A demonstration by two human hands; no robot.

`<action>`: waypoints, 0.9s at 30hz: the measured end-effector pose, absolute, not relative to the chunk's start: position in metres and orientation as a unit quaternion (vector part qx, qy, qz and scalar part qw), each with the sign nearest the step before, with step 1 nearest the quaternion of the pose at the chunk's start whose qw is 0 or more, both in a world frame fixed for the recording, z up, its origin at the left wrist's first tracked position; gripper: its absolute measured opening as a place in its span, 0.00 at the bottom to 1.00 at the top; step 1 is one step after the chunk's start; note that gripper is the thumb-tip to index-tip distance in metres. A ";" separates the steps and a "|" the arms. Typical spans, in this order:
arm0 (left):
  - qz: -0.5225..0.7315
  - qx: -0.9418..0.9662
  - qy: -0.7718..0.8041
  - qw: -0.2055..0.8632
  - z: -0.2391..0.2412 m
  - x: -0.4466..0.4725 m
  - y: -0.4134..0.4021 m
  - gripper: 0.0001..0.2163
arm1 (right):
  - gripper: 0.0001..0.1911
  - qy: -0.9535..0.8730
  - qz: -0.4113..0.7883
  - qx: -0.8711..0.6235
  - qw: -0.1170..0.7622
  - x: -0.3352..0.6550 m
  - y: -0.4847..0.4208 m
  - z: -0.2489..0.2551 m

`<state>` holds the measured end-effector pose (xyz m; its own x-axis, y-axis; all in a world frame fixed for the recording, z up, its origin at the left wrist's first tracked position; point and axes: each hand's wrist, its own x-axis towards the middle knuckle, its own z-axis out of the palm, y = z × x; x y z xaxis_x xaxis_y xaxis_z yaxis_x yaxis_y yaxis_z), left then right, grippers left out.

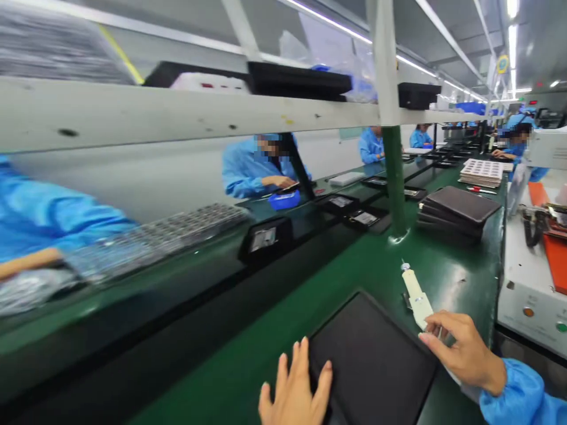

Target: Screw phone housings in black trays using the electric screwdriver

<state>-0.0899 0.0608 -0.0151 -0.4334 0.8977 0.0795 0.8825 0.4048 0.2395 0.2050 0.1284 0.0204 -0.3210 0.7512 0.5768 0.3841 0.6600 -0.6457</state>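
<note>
A flat black tray (374, 354) lies at an angle on the green bench in front of me. My left hand (296, 392) is at its left edge, with fingers spread and partly over the tray; whether they press on it is hard to see. To the right, my right hand (465, 351) has its fingers closed around a cream electric screwdriver (419, 298). The screwdriver's bit points up and away from me, beyond the tray's right corner. Its rear end runs beneath my hand and is partly hidden.
Black trays are stacked (460, 203) farther along, near a pile of white sheets (481, 173). A green-and-white post (394, 177) rises from the bench to an overhead shelf (190, 112). Left of me, a dark belt (146, 330) carries black trays with devices. Co-workers in blue sit opposite.
</note>
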 end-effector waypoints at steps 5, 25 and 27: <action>0.109 0.544 0.831 0.035 -0.014 -0.080 0.058 0.29 | 0.15 -0.889 0.066 -0.377 0.251 0.151 0.208 0.039; 0.112 0.523 0.845 0.006 -0.013 -0.074 0.053 0.29 | 0.17 -0.929 -0.100 -0.355 0.011 -0.017 0.390 0.044; 0.111 0.525 0.844 0.006 -0.015 -0.077 0.053 0.28 | 0.16 -0.947 -0.099 -0.304 0.025 -0.024 0.366 0.051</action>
<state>-0.0766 0.0530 -0.0147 -0.4484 0.8873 0.1077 0.8848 0.4236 0.1940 -0.0245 0.3655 0.0505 -0.8143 0.5703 0.1082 0.5804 0.7958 0.1730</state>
